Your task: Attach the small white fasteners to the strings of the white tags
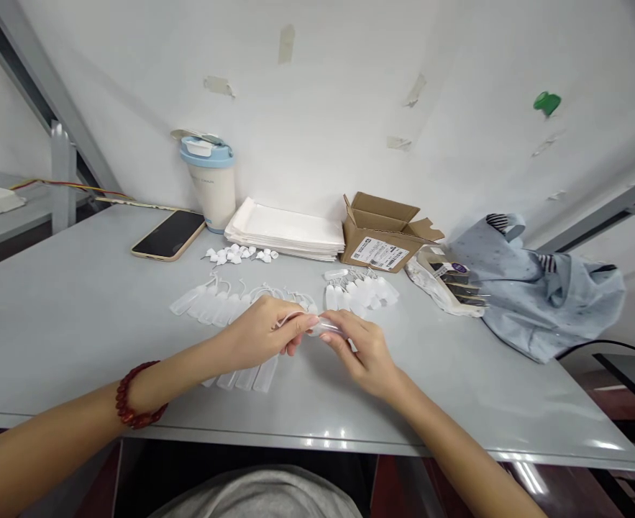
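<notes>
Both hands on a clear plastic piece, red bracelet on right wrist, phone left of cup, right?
The head view shows the red bracelet on the left wrist, not right. Left hand and right hand on clear plastic piece, phone left of cup: correct.

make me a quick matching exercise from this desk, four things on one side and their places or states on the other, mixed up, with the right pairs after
Things
1. clear tube
2. phone
3. cardboard box
4. cup

Places or states
A. topped with a blue lid
B. held between the left hand and the right hand
C. standing with its top open
D. lying flat, screen dark

Pairs: 1-B, 2-D, 3-C, 4-A
</notes>
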{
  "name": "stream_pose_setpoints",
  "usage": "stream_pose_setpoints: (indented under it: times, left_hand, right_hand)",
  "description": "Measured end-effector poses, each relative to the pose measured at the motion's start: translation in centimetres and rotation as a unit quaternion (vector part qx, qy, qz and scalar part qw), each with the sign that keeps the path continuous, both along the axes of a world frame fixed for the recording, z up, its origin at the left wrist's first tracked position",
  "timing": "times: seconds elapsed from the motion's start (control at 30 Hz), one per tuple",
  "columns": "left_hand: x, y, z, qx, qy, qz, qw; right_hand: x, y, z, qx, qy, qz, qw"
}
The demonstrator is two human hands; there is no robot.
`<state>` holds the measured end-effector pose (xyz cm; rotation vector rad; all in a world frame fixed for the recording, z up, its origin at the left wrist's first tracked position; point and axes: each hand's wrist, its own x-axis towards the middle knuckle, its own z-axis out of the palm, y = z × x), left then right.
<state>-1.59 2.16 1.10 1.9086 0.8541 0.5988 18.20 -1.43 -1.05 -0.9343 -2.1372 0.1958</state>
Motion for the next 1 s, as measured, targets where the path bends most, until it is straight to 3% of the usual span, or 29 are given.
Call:
stream_pose_setpoints:
  times: [0.17, 0.27, 0.33, 0.43, 0.5, 0.57, 0.67, 0.8, 1.0]
  left_hand:
    - [-0.1, 0.0, -0.7, 0.165, -0.002, -0.015, 0.986]
    - [0.0, 0.0, -1.2, 0.243, 0.0, -0.008, 0.97]
    - [0.0, 0.2, -1.3, 0.252, 0.002, 0.015, 0.968]
    - [-0.2, 1.1, -1.1, 0.23, 0.013, 0.084, 0.969]
    - [-0.9, 2.2, -0.9, 0.214, 0.04, 0.158, 0.963]
    - [-2.0, 3.9, -0.7, 0.217, 0.075, 0.23, 0.946]
    - [-4.5, 6.8, -0.6, 0.259, 0.182, 0.263, 0.911]
    - [-8.0, 9.6, -0.3, 0.252, 0.352, 0.277, 0.858]
    - [-10.5, 11.0, -0.5, 0.207, 0.368, 0.272, 0.865]
  right_hand:
    - [-0.1, -0.1, 0.9, -0.178, 0.073, 0.012, 0.981]
    - [-0.2, 0.0, 1.0, -0.241, 0.097, 0.018, 0.965]
    - [0.0, 0.3, 0.9, -0.217, 0.08, -0.001, 0.973]
    - [1.0, 1.3, 0.5, -0.069, 0.02, -0.08, 0.994]
    - [2.3, 2.4, 0.2, 0.022, -0.009, -0.172, 0.985]
    - [3.8, 3.7, -0.1, 0.064, -0.024, -0.257, 0.964]
    - [6.0, 5.3, -0.6, 0.065, -0.078, -0.333, 0.938]
    - [7.7, 6.4, -1.6, 0.028, -0.106, -0.354, 0.929]
    - [7.6, 6.2, -2.0, 0.068, -0.107, -0.352, 0.927]
